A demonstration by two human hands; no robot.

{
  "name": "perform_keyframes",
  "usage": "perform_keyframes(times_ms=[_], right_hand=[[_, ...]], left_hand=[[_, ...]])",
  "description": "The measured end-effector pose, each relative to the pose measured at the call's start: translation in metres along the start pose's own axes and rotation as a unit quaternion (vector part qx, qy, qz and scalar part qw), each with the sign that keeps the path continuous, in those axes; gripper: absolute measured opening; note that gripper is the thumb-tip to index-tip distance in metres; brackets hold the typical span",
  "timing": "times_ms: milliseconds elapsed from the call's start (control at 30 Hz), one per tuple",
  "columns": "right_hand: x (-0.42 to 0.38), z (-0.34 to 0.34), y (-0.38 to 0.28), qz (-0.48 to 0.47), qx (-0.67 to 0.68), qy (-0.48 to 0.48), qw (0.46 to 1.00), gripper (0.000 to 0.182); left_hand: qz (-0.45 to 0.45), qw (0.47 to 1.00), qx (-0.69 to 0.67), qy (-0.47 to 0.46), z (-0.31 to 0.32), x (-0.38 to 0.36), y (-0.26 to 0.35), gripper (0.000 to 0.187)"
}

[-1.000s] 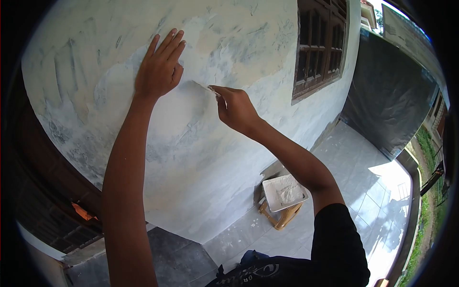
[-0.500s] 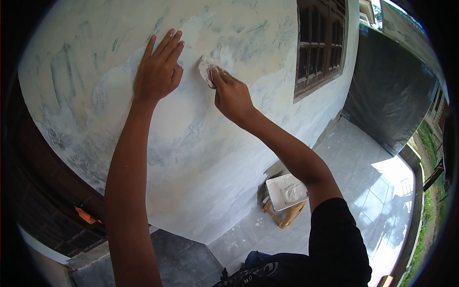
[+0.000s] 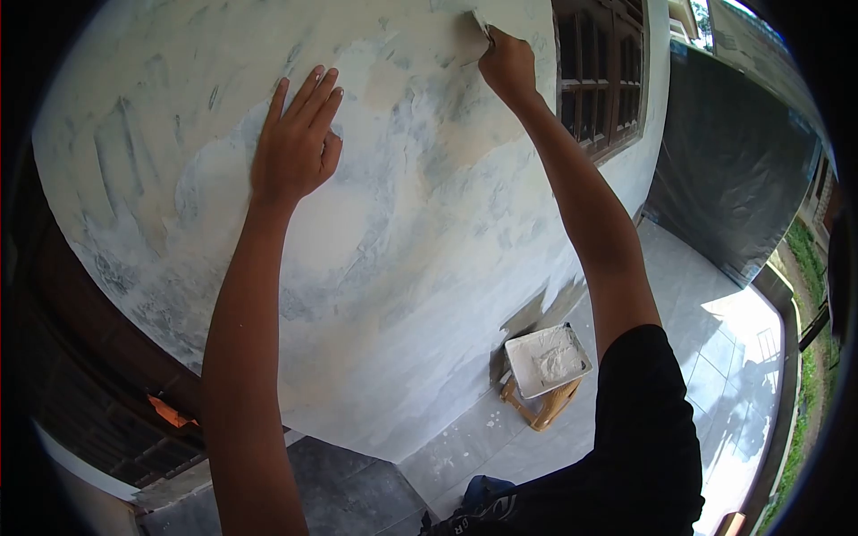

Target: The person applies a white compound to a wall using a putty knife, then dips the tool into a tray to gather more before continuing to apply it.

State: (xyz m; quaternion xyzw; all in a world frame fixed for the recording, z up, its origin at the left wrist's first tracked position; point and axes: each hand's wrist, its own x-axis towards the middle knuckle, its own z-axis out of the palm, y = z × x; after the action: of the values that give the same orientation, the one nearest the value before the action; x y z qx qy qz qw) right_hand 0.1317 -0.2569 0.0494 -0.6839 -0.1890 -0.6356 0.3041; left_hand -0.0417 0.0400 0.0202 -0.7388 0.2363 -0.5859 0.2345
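Observation:
My left hand [image 3: 298, 147] lies flat against the patchy white and grey wall [image 3: 357, 295], fingers stretched upward and slightly spread. It holds nothing. Higher and to the right, my right hand [image 3: 509, 67] is closed around a putty knife [image 3: 481, 25], whose thin, whitish blade meets the wall near the top, left of the window. My fingers hide most of its handle. Below my right arm, a white tray [image 3: 518, 366] holds a heap of white putty [image 3: 559, 362]; it rests on a tan stool [image 3: 543, 406] beside the wall's foot.
A brown-framed window [image 3: 601, 76] is set in the wall close to my right hand. Dark sheeting [image 3: 728, 165] hangs at the right. Grey floor tiles [image 3: 456, 456] below carry white specks. A dark wooden piece [image 3: 71, 304] borders the wall at the left.
My right hand has swept up and to the right along the wall with the putty knife, which now shows edge-on. My left hand stays flat in nearly the same spot.

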Motion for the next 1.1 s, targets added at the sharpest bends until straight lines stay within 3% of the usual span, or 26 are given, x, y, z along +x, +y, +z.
perform_keyframes(times_ms=[167,333,400,467,567,633,767,933,1100], right_hand=[[-0.109,-0.021,-0.079,-0.133,0.114,-0.051,0.983,0.034],[-0.191,-0.085,-0.126,-0.049,0.264,-0.361,0.893,0.032],[-0.167,-0.087,-0.109,0.001,0.293,-0.301,0.908,0.026],[-0.121,-0.085,-0.085,0.036,0.217,-0.22,0.95,0.021],[-0.052,-0.061,-0.033,-0.013,0.125,-0.057,0.99,0.022],[-0.016,-0.05,-0.01,0.02,0.061,-0.041,0.997,0.023],[0.005,-0.015,0.017,-0.002,0.004,-0.023,1.0,0.027],[-0.061,-0.003,-0.035,-0.088,0.033,-0.006,0.996,0.03],[-0.157,-0.031,-0.098,-0.129,0.121,-0.11,0.978,0.043]], left_hand=[[0.003,1.0,0.006,0.008,0.002,0.001,-0.001,0.044],[0.0,1.0,0.008,0.0,0.001,0.001,-0.001,0.044],[0.0,1.0,0.007,0.004,0.001,0.001,-0.001,0.044],[-0.003,1.0,0.005,0.004,0.001,0.0,0.0,0.044],[-0.001,1.0,-0.009,0.0,0.002,-0.001,0.0,0.048],[-0.003,1.0,-0.012,0.0,0.0,0.0,0.0,0.048],[-0.003,1.0,-0.008,0.002,0.001,-0.001,0.0,0.048],[-0.005,1.0,0.0,0.001,0.002,-0.001,0.0,0.048],[0.002,1.0,0.016,0.011,0.002,0.0,-0.002,0.044]])
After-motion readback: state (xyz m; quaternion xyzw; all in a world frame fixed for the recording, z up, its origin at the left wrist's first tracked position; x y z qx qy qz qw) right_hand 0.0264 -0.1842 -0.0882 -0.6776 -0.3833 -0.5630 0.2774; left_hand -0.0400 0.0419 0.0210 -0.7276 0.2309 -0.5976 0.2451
